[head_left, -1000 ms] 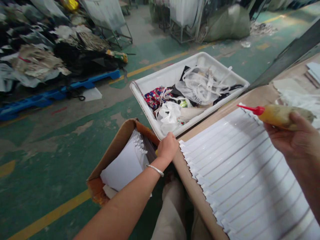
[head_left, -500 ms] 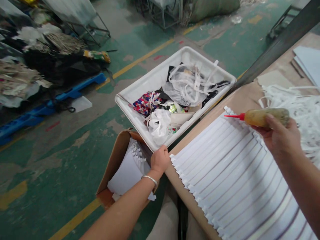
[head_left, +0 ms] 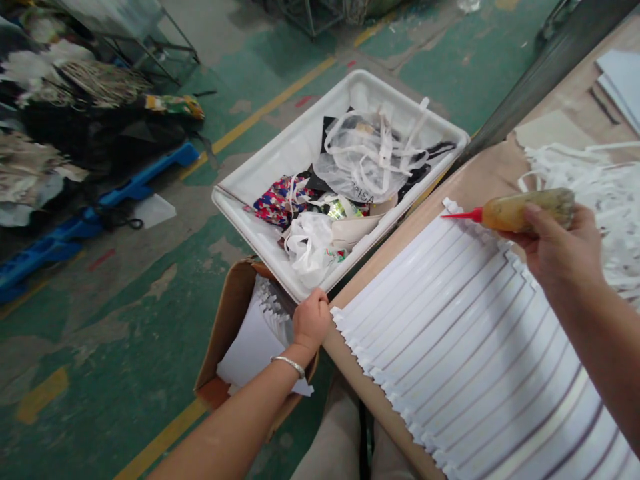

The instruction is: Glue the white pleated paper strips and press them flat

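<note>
My right hand (head_left: 563,243) is closed around a squeeze bottle (head_left: 530,210) of amber liquid. The bottle lies almost level, its thin red nozzle pointing left over the top edge of the overlapped white sheets (head_left: 465,313). These sheets are fanned in a long row on the table, with notched ends. My left hand (head_left: 313,319), with a bracelet on the wrist, is closed at the near corner of a white plastic tub (head_left: 260,247), beside the table corner; its fingertips are hidden. Inside the tub lie a clear plastic bag (head_left: 367,160), patterned cloth (head_left: 283,200) and other scraps.
Below the tub, a cardboard box (head_left: 213,353) holds more white notched sheets. White strips (head_left: 595,193) are heaped on the brown table (head_left: 493,173) at right. A blue pallet (head_left: 110,207) and piled material are on the green floor at left. A grey post slants behind the table.
The view has shifted slightly, so most things sit a little higher and farther left. Both hands keep their holds, and the bottle stays above the sheets.
</note>
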Tool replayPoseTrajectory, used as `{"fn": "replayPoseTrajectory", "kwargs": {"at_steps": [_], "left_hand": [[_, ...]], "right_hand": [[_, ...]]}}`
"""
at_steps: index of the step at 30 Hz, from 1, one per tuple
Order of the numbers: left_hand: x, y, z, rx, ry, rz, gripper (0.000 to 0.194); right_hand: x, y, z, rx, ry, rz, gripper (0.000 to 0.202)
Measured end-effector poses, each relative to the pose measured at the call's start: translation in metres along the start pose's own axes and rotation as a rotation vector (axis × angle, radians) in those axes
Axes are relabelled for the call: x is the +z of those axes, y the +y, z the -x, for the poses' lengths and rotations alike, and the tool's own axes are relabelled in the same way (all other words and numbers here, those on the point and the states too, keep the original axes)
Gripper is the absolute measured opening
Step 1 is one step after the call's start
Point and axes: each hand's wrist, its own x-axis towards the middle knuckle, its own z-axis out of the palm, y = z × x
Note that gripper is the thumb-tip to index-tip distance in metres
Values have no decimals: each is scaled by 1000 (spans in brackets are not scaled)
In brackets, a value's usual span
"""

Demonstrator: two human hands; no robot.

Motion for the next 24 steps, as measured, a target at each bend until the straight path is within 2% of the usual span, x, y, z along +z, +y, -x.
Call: {"fn": "replayPoseTrajectory", "kwargs": {"at_steps": [8,24], "left_hand": [[3,-1,0,6,19,20,23],[0,5,1,-11,14,10,27]], "right_hand": [[8,2,19,45,12,-38,70],[27,6,87,122,-80,-38,64]]}}
